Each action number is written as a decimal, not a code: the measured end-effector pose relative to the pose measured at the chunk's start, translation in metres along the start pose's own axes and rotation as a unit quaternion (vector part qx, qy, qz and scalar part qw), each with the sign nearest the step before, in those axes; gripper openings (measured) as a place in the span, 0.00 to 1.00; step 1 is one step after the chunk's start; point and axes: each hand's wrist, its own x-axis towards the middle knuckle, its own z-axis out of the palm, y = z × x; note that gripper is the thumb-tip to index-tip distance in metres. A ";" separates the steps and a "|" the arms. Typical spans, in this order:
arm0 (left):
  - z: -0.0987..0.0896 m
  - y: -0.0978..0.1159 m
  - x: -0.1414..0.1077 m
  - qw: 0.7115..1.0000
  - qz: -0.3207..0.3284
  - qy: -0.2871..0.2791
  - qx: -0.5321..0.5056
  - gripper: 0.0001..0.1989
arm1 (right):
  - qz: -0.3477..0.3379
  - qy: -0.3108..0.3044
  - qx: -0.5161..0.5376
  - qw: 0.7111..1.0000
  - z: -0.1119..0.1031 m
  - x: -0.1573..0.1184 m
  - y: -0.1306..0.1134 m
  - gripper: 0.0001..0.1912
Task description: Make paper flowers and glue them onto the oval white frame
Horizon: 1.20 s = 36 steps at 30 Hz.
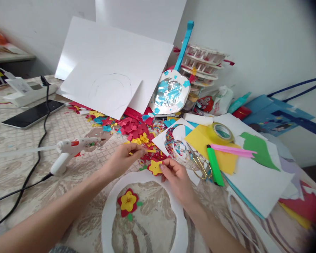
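My right hand (173, 175) pinches a red and yellow paper flower (155, 168) with green leaves between thumb and fingers, just above the far rim of a white paper ring (183, 225). My left hand (127, 158) is closed on a thin yellow paper strip (150, 150), held close to that flower. A second paper flower (127, 202), red with a yellow layered centre and green leaves, lies inside the ring on the left. Behind both hands spreads a heap of red paper cut-outs (134, 128), mixed with yellow and blue ones.
To the left stand a glue gun (65, 154), its cable, a phone (33, 114) and a power strip (34, 93). On the right lie gold scissors (200, 167), a green marker (215, 167), a tape roll (221, 132) and coloured sheets. White boards (116, 52) lean behind.
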 end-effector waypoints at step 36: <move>0.024 -0.011 -0.005 0.987 -0.025 -0.157 -0.021 0.17 | 0.028 -0.058 0.049 0.997 0.004 -0.004 0.000 0.10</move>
